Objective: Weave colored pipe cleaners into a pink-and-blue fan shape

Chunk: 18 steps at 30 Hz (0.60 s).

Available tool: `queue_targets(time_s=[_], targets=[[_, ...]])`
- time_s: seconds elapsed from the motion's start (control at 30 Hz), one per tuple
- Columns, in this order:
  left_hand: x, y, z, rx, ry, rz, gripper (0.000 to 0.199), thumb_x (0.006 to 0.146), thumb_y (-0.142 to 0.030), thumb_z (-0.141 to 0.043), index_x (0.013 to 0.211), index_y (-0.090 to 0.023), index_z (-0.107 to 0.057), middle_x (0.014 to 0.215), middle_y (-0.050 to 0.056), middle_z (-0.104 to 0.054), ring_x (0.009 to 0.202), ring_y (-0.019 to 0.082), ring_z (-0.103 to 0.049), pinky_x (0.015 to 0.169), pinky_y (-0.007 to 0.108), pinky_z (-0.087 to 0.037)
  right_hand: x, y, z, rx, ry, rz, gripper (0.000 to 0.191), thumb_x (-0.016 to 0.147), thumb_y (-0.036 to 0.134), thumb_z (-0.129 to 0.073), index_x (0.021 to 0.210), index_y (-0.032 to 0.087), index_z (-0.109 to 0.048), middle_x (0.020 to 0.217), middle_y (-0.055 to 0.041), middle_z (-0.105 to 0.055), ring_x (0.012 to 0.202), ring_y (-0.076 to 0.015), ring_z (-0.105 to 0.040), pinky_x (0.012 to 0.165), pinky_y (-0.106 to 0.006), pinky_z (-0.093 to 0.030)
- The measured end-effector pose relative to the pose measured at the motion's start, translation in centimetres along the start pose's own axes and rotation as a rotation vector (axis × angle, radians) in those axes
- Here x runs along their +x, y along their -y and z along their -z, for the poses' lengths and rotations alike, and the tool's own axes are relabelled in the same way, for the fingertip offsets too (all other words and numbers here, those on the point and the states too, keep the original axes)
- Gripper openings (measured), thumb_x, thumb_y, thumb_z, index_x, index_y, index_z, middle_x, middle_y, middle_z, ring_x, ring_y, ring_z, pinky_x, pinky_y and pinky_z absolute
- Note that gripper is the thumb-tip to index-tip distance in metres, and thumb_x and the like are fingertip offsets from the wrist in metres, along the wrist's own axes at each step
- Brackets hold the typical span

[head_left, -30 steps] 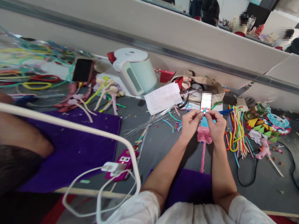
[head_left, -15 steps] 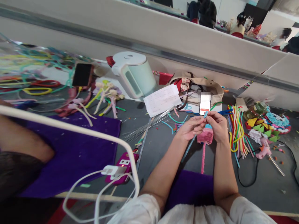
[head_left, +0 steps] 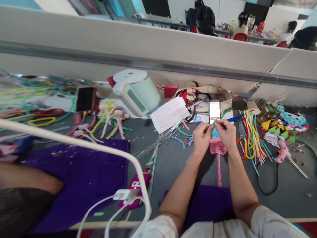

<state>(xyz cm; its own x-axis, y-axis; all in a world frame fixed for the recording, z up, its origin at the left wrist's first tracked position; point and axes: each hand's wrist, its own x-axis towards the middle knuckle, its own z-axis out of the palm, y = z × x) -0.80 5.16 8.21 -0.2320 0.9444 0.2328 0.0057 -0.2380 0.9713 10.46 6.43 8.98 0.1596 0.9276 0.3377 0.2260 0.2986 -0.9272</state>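
Observation:
My left hand (head_left: 201, 138) and my right hand (head_left: 227, 136) meet over the table, thumbs and fingers pinched on a light blue pipe cleaner (head_left: 215, 122). Between the hands lies a piece of side-by-side pipe cleaners, with a blue section (head_left: 216, 133) above a pink block (head_left: 218, 146). A pink fuzzy stem (head_left: 219, 170) runs down from the block towards me. Whether the held pipe cleaner joins the blue section, I cannot tell. Just beyond my fingertips a lit phone (head_left: 214, 115) leans against a beige bag (head_left: 224, 99).
Right of my hands lie loose coloured pipe cleaners (head_left: 252, 135), a glass jar (head_left: 268, 112) and a pink glue gun (head_left: 283, 151). Leftward are a written sheet (head_left: 169, 114), a kettle (head_left: 138, 94) and a purple power strip (head_left: 138, 190). A white cable (head_left: 99, 142) crosses the near left, before another person's arm (head_left: 29, 175).
My hands have come lower and closer over the blue and pink piece. The blue strand hanging below my left hand is now mostly hidden. The camera view has shifted.

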Motion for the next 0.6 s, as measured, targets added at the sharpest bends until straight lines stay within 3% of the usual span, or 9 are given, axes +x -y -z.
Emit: queue_targets(time_s=[0.17,0.43,0.53,0.6], targets=[[0.3,-0.1,0.2,-0.228,0.096,0.194,0.026,0.072,-0.04,-0.074,0.067,-0.016,-0.063,0.057,-0.003,-0.054,0.043,0.007,-0.045,0.043,0.021,-0.035,0.1,0.2,0.2,0.111,0.034,-0.052,0.019,0.074,0.035,-0.067,0.082,0.017,-0.07,0.07,-0.0004,-0.067,0.061,-0.0118,-0.054,0.061,-0.026,-0.046],[1.1,-0.8,1.5,-0.695,0.471,0.595,0.035,0.06,-0.033,-0.084,0.067,-0.013,-0.056,0.052,-0.005,-0.049,0.034,0.0,-0.027,0.032,0.013,-0.022,0.3,0.8,0.5,0.496,0.23,-0.18,0.02,0.069,0.036,-0.076,0.073,0.019,-0.067,0.064,0.0012,-0.064,0.059,-0.012,-0.057,0.061,-0.027,-0.048],[1.2,-0.5,1.6,-0.73,0.558,0.663,0.035,0.063,-0.033,-0.082,0.067,-0.013,-0.054,0.052,-0.006,-0.046,0.034,-0.002,-0.023,0.031,0.012,-0.023,0.2,0.6,0.4,0.559,0.277,-0.196,0.02,0.071,0.036,-0.075,0.072,0.018,-0.064,0.062,0.0012,-0.063,0.058,-0.0123,-0.057,0.06,-0.027,-0.048],[1.3,-0.2,1.4,-0.644,0.508,0.617,0.036,0.064,-0.037,-0.082,0.068,-0.013,-0.055,0.054,-0.006,-0.048,0.035,0.0,-0.03,0.033,0.014,-0.031,0.3,0.4,0.3,0.508,0.214,-0.18,0.019,0.071,0.035,-0.074,0.073,0.018,-0.065,0.063,0.0015,-0.063,0.058,-0.0118,-0.056,0.06,-0.026,-0.047]])
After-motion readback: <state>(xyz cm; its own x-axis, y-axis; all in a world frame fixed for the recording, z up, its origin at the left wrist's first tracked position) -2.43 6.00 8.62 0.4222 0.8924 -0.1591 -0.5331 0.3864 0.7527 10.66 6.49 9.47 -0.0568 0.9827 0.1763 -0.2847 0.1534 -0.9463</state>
